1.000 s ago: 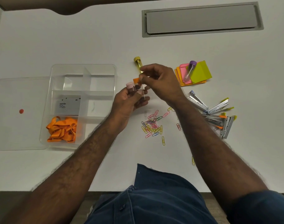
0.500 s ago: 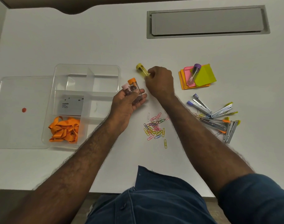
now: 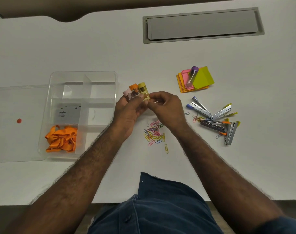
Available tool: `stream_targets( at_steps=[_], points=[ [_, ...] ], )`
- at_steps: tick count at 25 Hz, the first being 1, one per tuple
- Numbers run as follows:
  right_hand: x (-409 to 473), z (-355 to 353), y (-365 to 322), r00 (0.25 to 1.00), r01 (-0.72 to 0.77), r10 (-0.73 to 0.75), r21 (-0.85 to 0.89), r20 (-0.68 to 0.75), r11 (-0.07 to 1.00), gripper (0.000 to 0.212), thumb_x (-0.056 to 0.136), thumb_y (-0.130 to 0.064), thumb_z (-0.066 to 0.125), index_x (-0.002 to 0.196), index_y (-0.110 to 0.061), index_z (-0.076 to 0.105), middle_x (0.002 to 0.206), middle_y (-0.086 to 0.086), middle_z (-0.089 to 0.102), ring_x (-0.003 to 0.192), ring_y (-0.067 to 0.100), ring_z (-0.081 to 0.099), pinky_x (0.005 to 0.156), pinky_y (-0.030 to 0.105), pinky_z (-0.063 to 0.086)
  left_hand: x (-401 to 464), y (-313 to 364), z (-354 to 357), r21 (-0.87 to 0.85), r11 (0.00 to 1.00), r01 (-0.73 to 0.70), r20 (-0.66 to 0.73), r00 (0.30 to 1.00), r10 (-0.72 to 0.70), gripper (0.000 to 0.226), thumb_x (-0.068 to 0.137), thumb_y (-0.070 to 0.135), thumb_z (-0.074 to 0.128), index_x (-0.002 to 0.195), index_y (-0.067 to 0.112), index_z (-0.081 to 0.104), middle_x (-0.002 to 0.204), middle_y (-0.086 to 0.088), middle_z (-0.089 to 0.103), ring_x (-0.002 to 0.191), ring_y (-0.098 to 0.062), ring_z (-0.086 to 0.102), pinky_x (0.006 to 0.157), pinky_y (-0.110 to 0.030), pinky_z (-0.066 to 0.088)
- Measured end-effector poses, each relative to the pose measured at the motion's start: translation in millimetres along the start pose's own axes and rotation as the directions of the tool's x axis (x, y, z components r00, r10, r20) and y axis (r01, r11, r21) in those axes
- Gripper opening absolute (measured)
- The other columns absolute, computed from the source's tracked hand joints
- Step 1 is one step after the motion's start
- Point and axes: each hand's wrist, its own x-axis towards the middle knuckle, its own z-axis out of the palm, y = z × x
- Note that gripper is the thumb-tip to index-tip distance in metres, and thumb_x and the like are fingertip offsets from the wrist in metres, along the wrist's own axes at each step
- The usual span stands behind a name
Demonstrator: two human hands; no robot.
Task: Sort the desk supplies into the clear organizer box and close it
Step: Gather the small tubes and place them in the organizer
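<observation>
Left hand [image 3: 128, 112] grips 2 small tubes, right hand [image 3: 164, 107] pinches a 3rd against them, above the white desk [image 3: 211, 166].

Left fingers curl round the pink-capped tube [image 3: 127, 94] and orange-capped tube [image 3: 134, 90]; right fingertips pinch the yellow-capped tube [image 3: 143, 92] at its lower end, touching the orange one. All 3 long axes run roughly 11-to-5 o'clock, caps toward 11. Clear organizer box [image 3: 56, 76] sits at 9 o'clock of the hands, open, near edge just beside the left wrist; its lid [image 3: 12, 141] lies flat at the box's 9 o'clock. Orange bands [image 3: 61, 141] fill the near-left compartment, a grey card box [image 3: 68, 115] the one behind. Paper clips [image 3: 154, 132] lie at 6 o'clock, staplers [image 3: 216, 120] at 3 o'clock, purple-capped tube [image 3: 192, 76] on sticky notes [image 3: 202, 78] at 2 o'clock. Bare desk at 12 o'clock.
</observation>
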Motion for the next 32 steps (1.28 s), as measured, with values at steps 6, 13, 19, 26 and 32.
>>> stream_targets(
  at_steps=[6,13,19,26,32],
  points=[
    [-12.0,-17.5,4.1,0.989,0.136,-0.125,-0.143,0.085,0.98,0.033,0.097,-0.041,0.073,0.122,-0.021,0.078,0.106,-0.007,0.076,0.084,-0.001,0.067,0.071,0.012,0.047,-12.2,-5.5,3.9,0.099,0.995,-0.028,-0.008,1.0,0.029,0.045,0.093,0.008,0.076,0.136,0.008,0.062,0.123,-0.015,0.076,0.112,-0.03,0.076,0.096,-0.047,0.062],
    [32.5,-74.3,14.4,0.888,-0.117,-0.044,-0.319,-0.457,0.94,0.043,0.095,-0.048,0.064,0.125,-0.018,0.071,0.114,0.005,0.075,0.108,0.026,0.068,0.093,0.034,0.049,-22.8,-5.3,1.5,0.071,0.997,-0.005,-0.02,1.0,0.007,0.042,0.094,0.008,0.076,0.134,0.006,0.062,0.122,-0.017,0.076,0.106,-0.035,0.078,0.091,-0.044,0.064],
    [64.8,-81.5,17.0,0.884,-0.254,0.071,-0.348,-0.463,0.902,0.05,0.091,-0.048,0.068,0.126,-0.013,0.065,0.12,0.012,0.071,0.111,0.035,0.068,0.093,0.041,0.057,-29.8,-3.9,-6.8,0.069,0.998,0.001,-0.01,1.0,0.0,0.043,0.094,0.008,0.077,0.135,0.006,0.062,0.121,-0.017,0.077,0.105,-0.035,0.078,0.092,-0.045,0.064],
    [42.5,-44.7,-8.4,0.888,-0.195,0.094,-0.183,-0.449,0.964,0.043,0.089,-0.049,0.066,0.118,-0.02,0.077,0.102,0.002,0.08,0.099,0.027,0.073,0.091,0.042,0.058,-25.3,17.3,-37.0,0.046,0.999,0.017,0.037,0.999,-0.019,0.04,0.095,0.006,0.075,0.133,0.005,0.062,0.122,-0.018,0.076,0.108,-0.037,0.077,0.093,-0.046,0.064],
    [-16.7,56.4,-56.7,0.989,-0.066,0.089,0.182,-0.12,0.981,0.034,0.09,-0.025,0.081,0.12,-0.008,0.077,0.089,0.007,0.08,0.07,0.016,0.073,0.058,0.032,0.057,-20.6,63.2,-100.3,0.093,0.995,-0.038,0.076,0.997,0.031,0.036,0.097,0.009,0.073,0.131,0.004,0.064,0.124,-0.019,0.076,0.109,-0.035,0.077,0.094,-0.044,0.063]
  ],
)
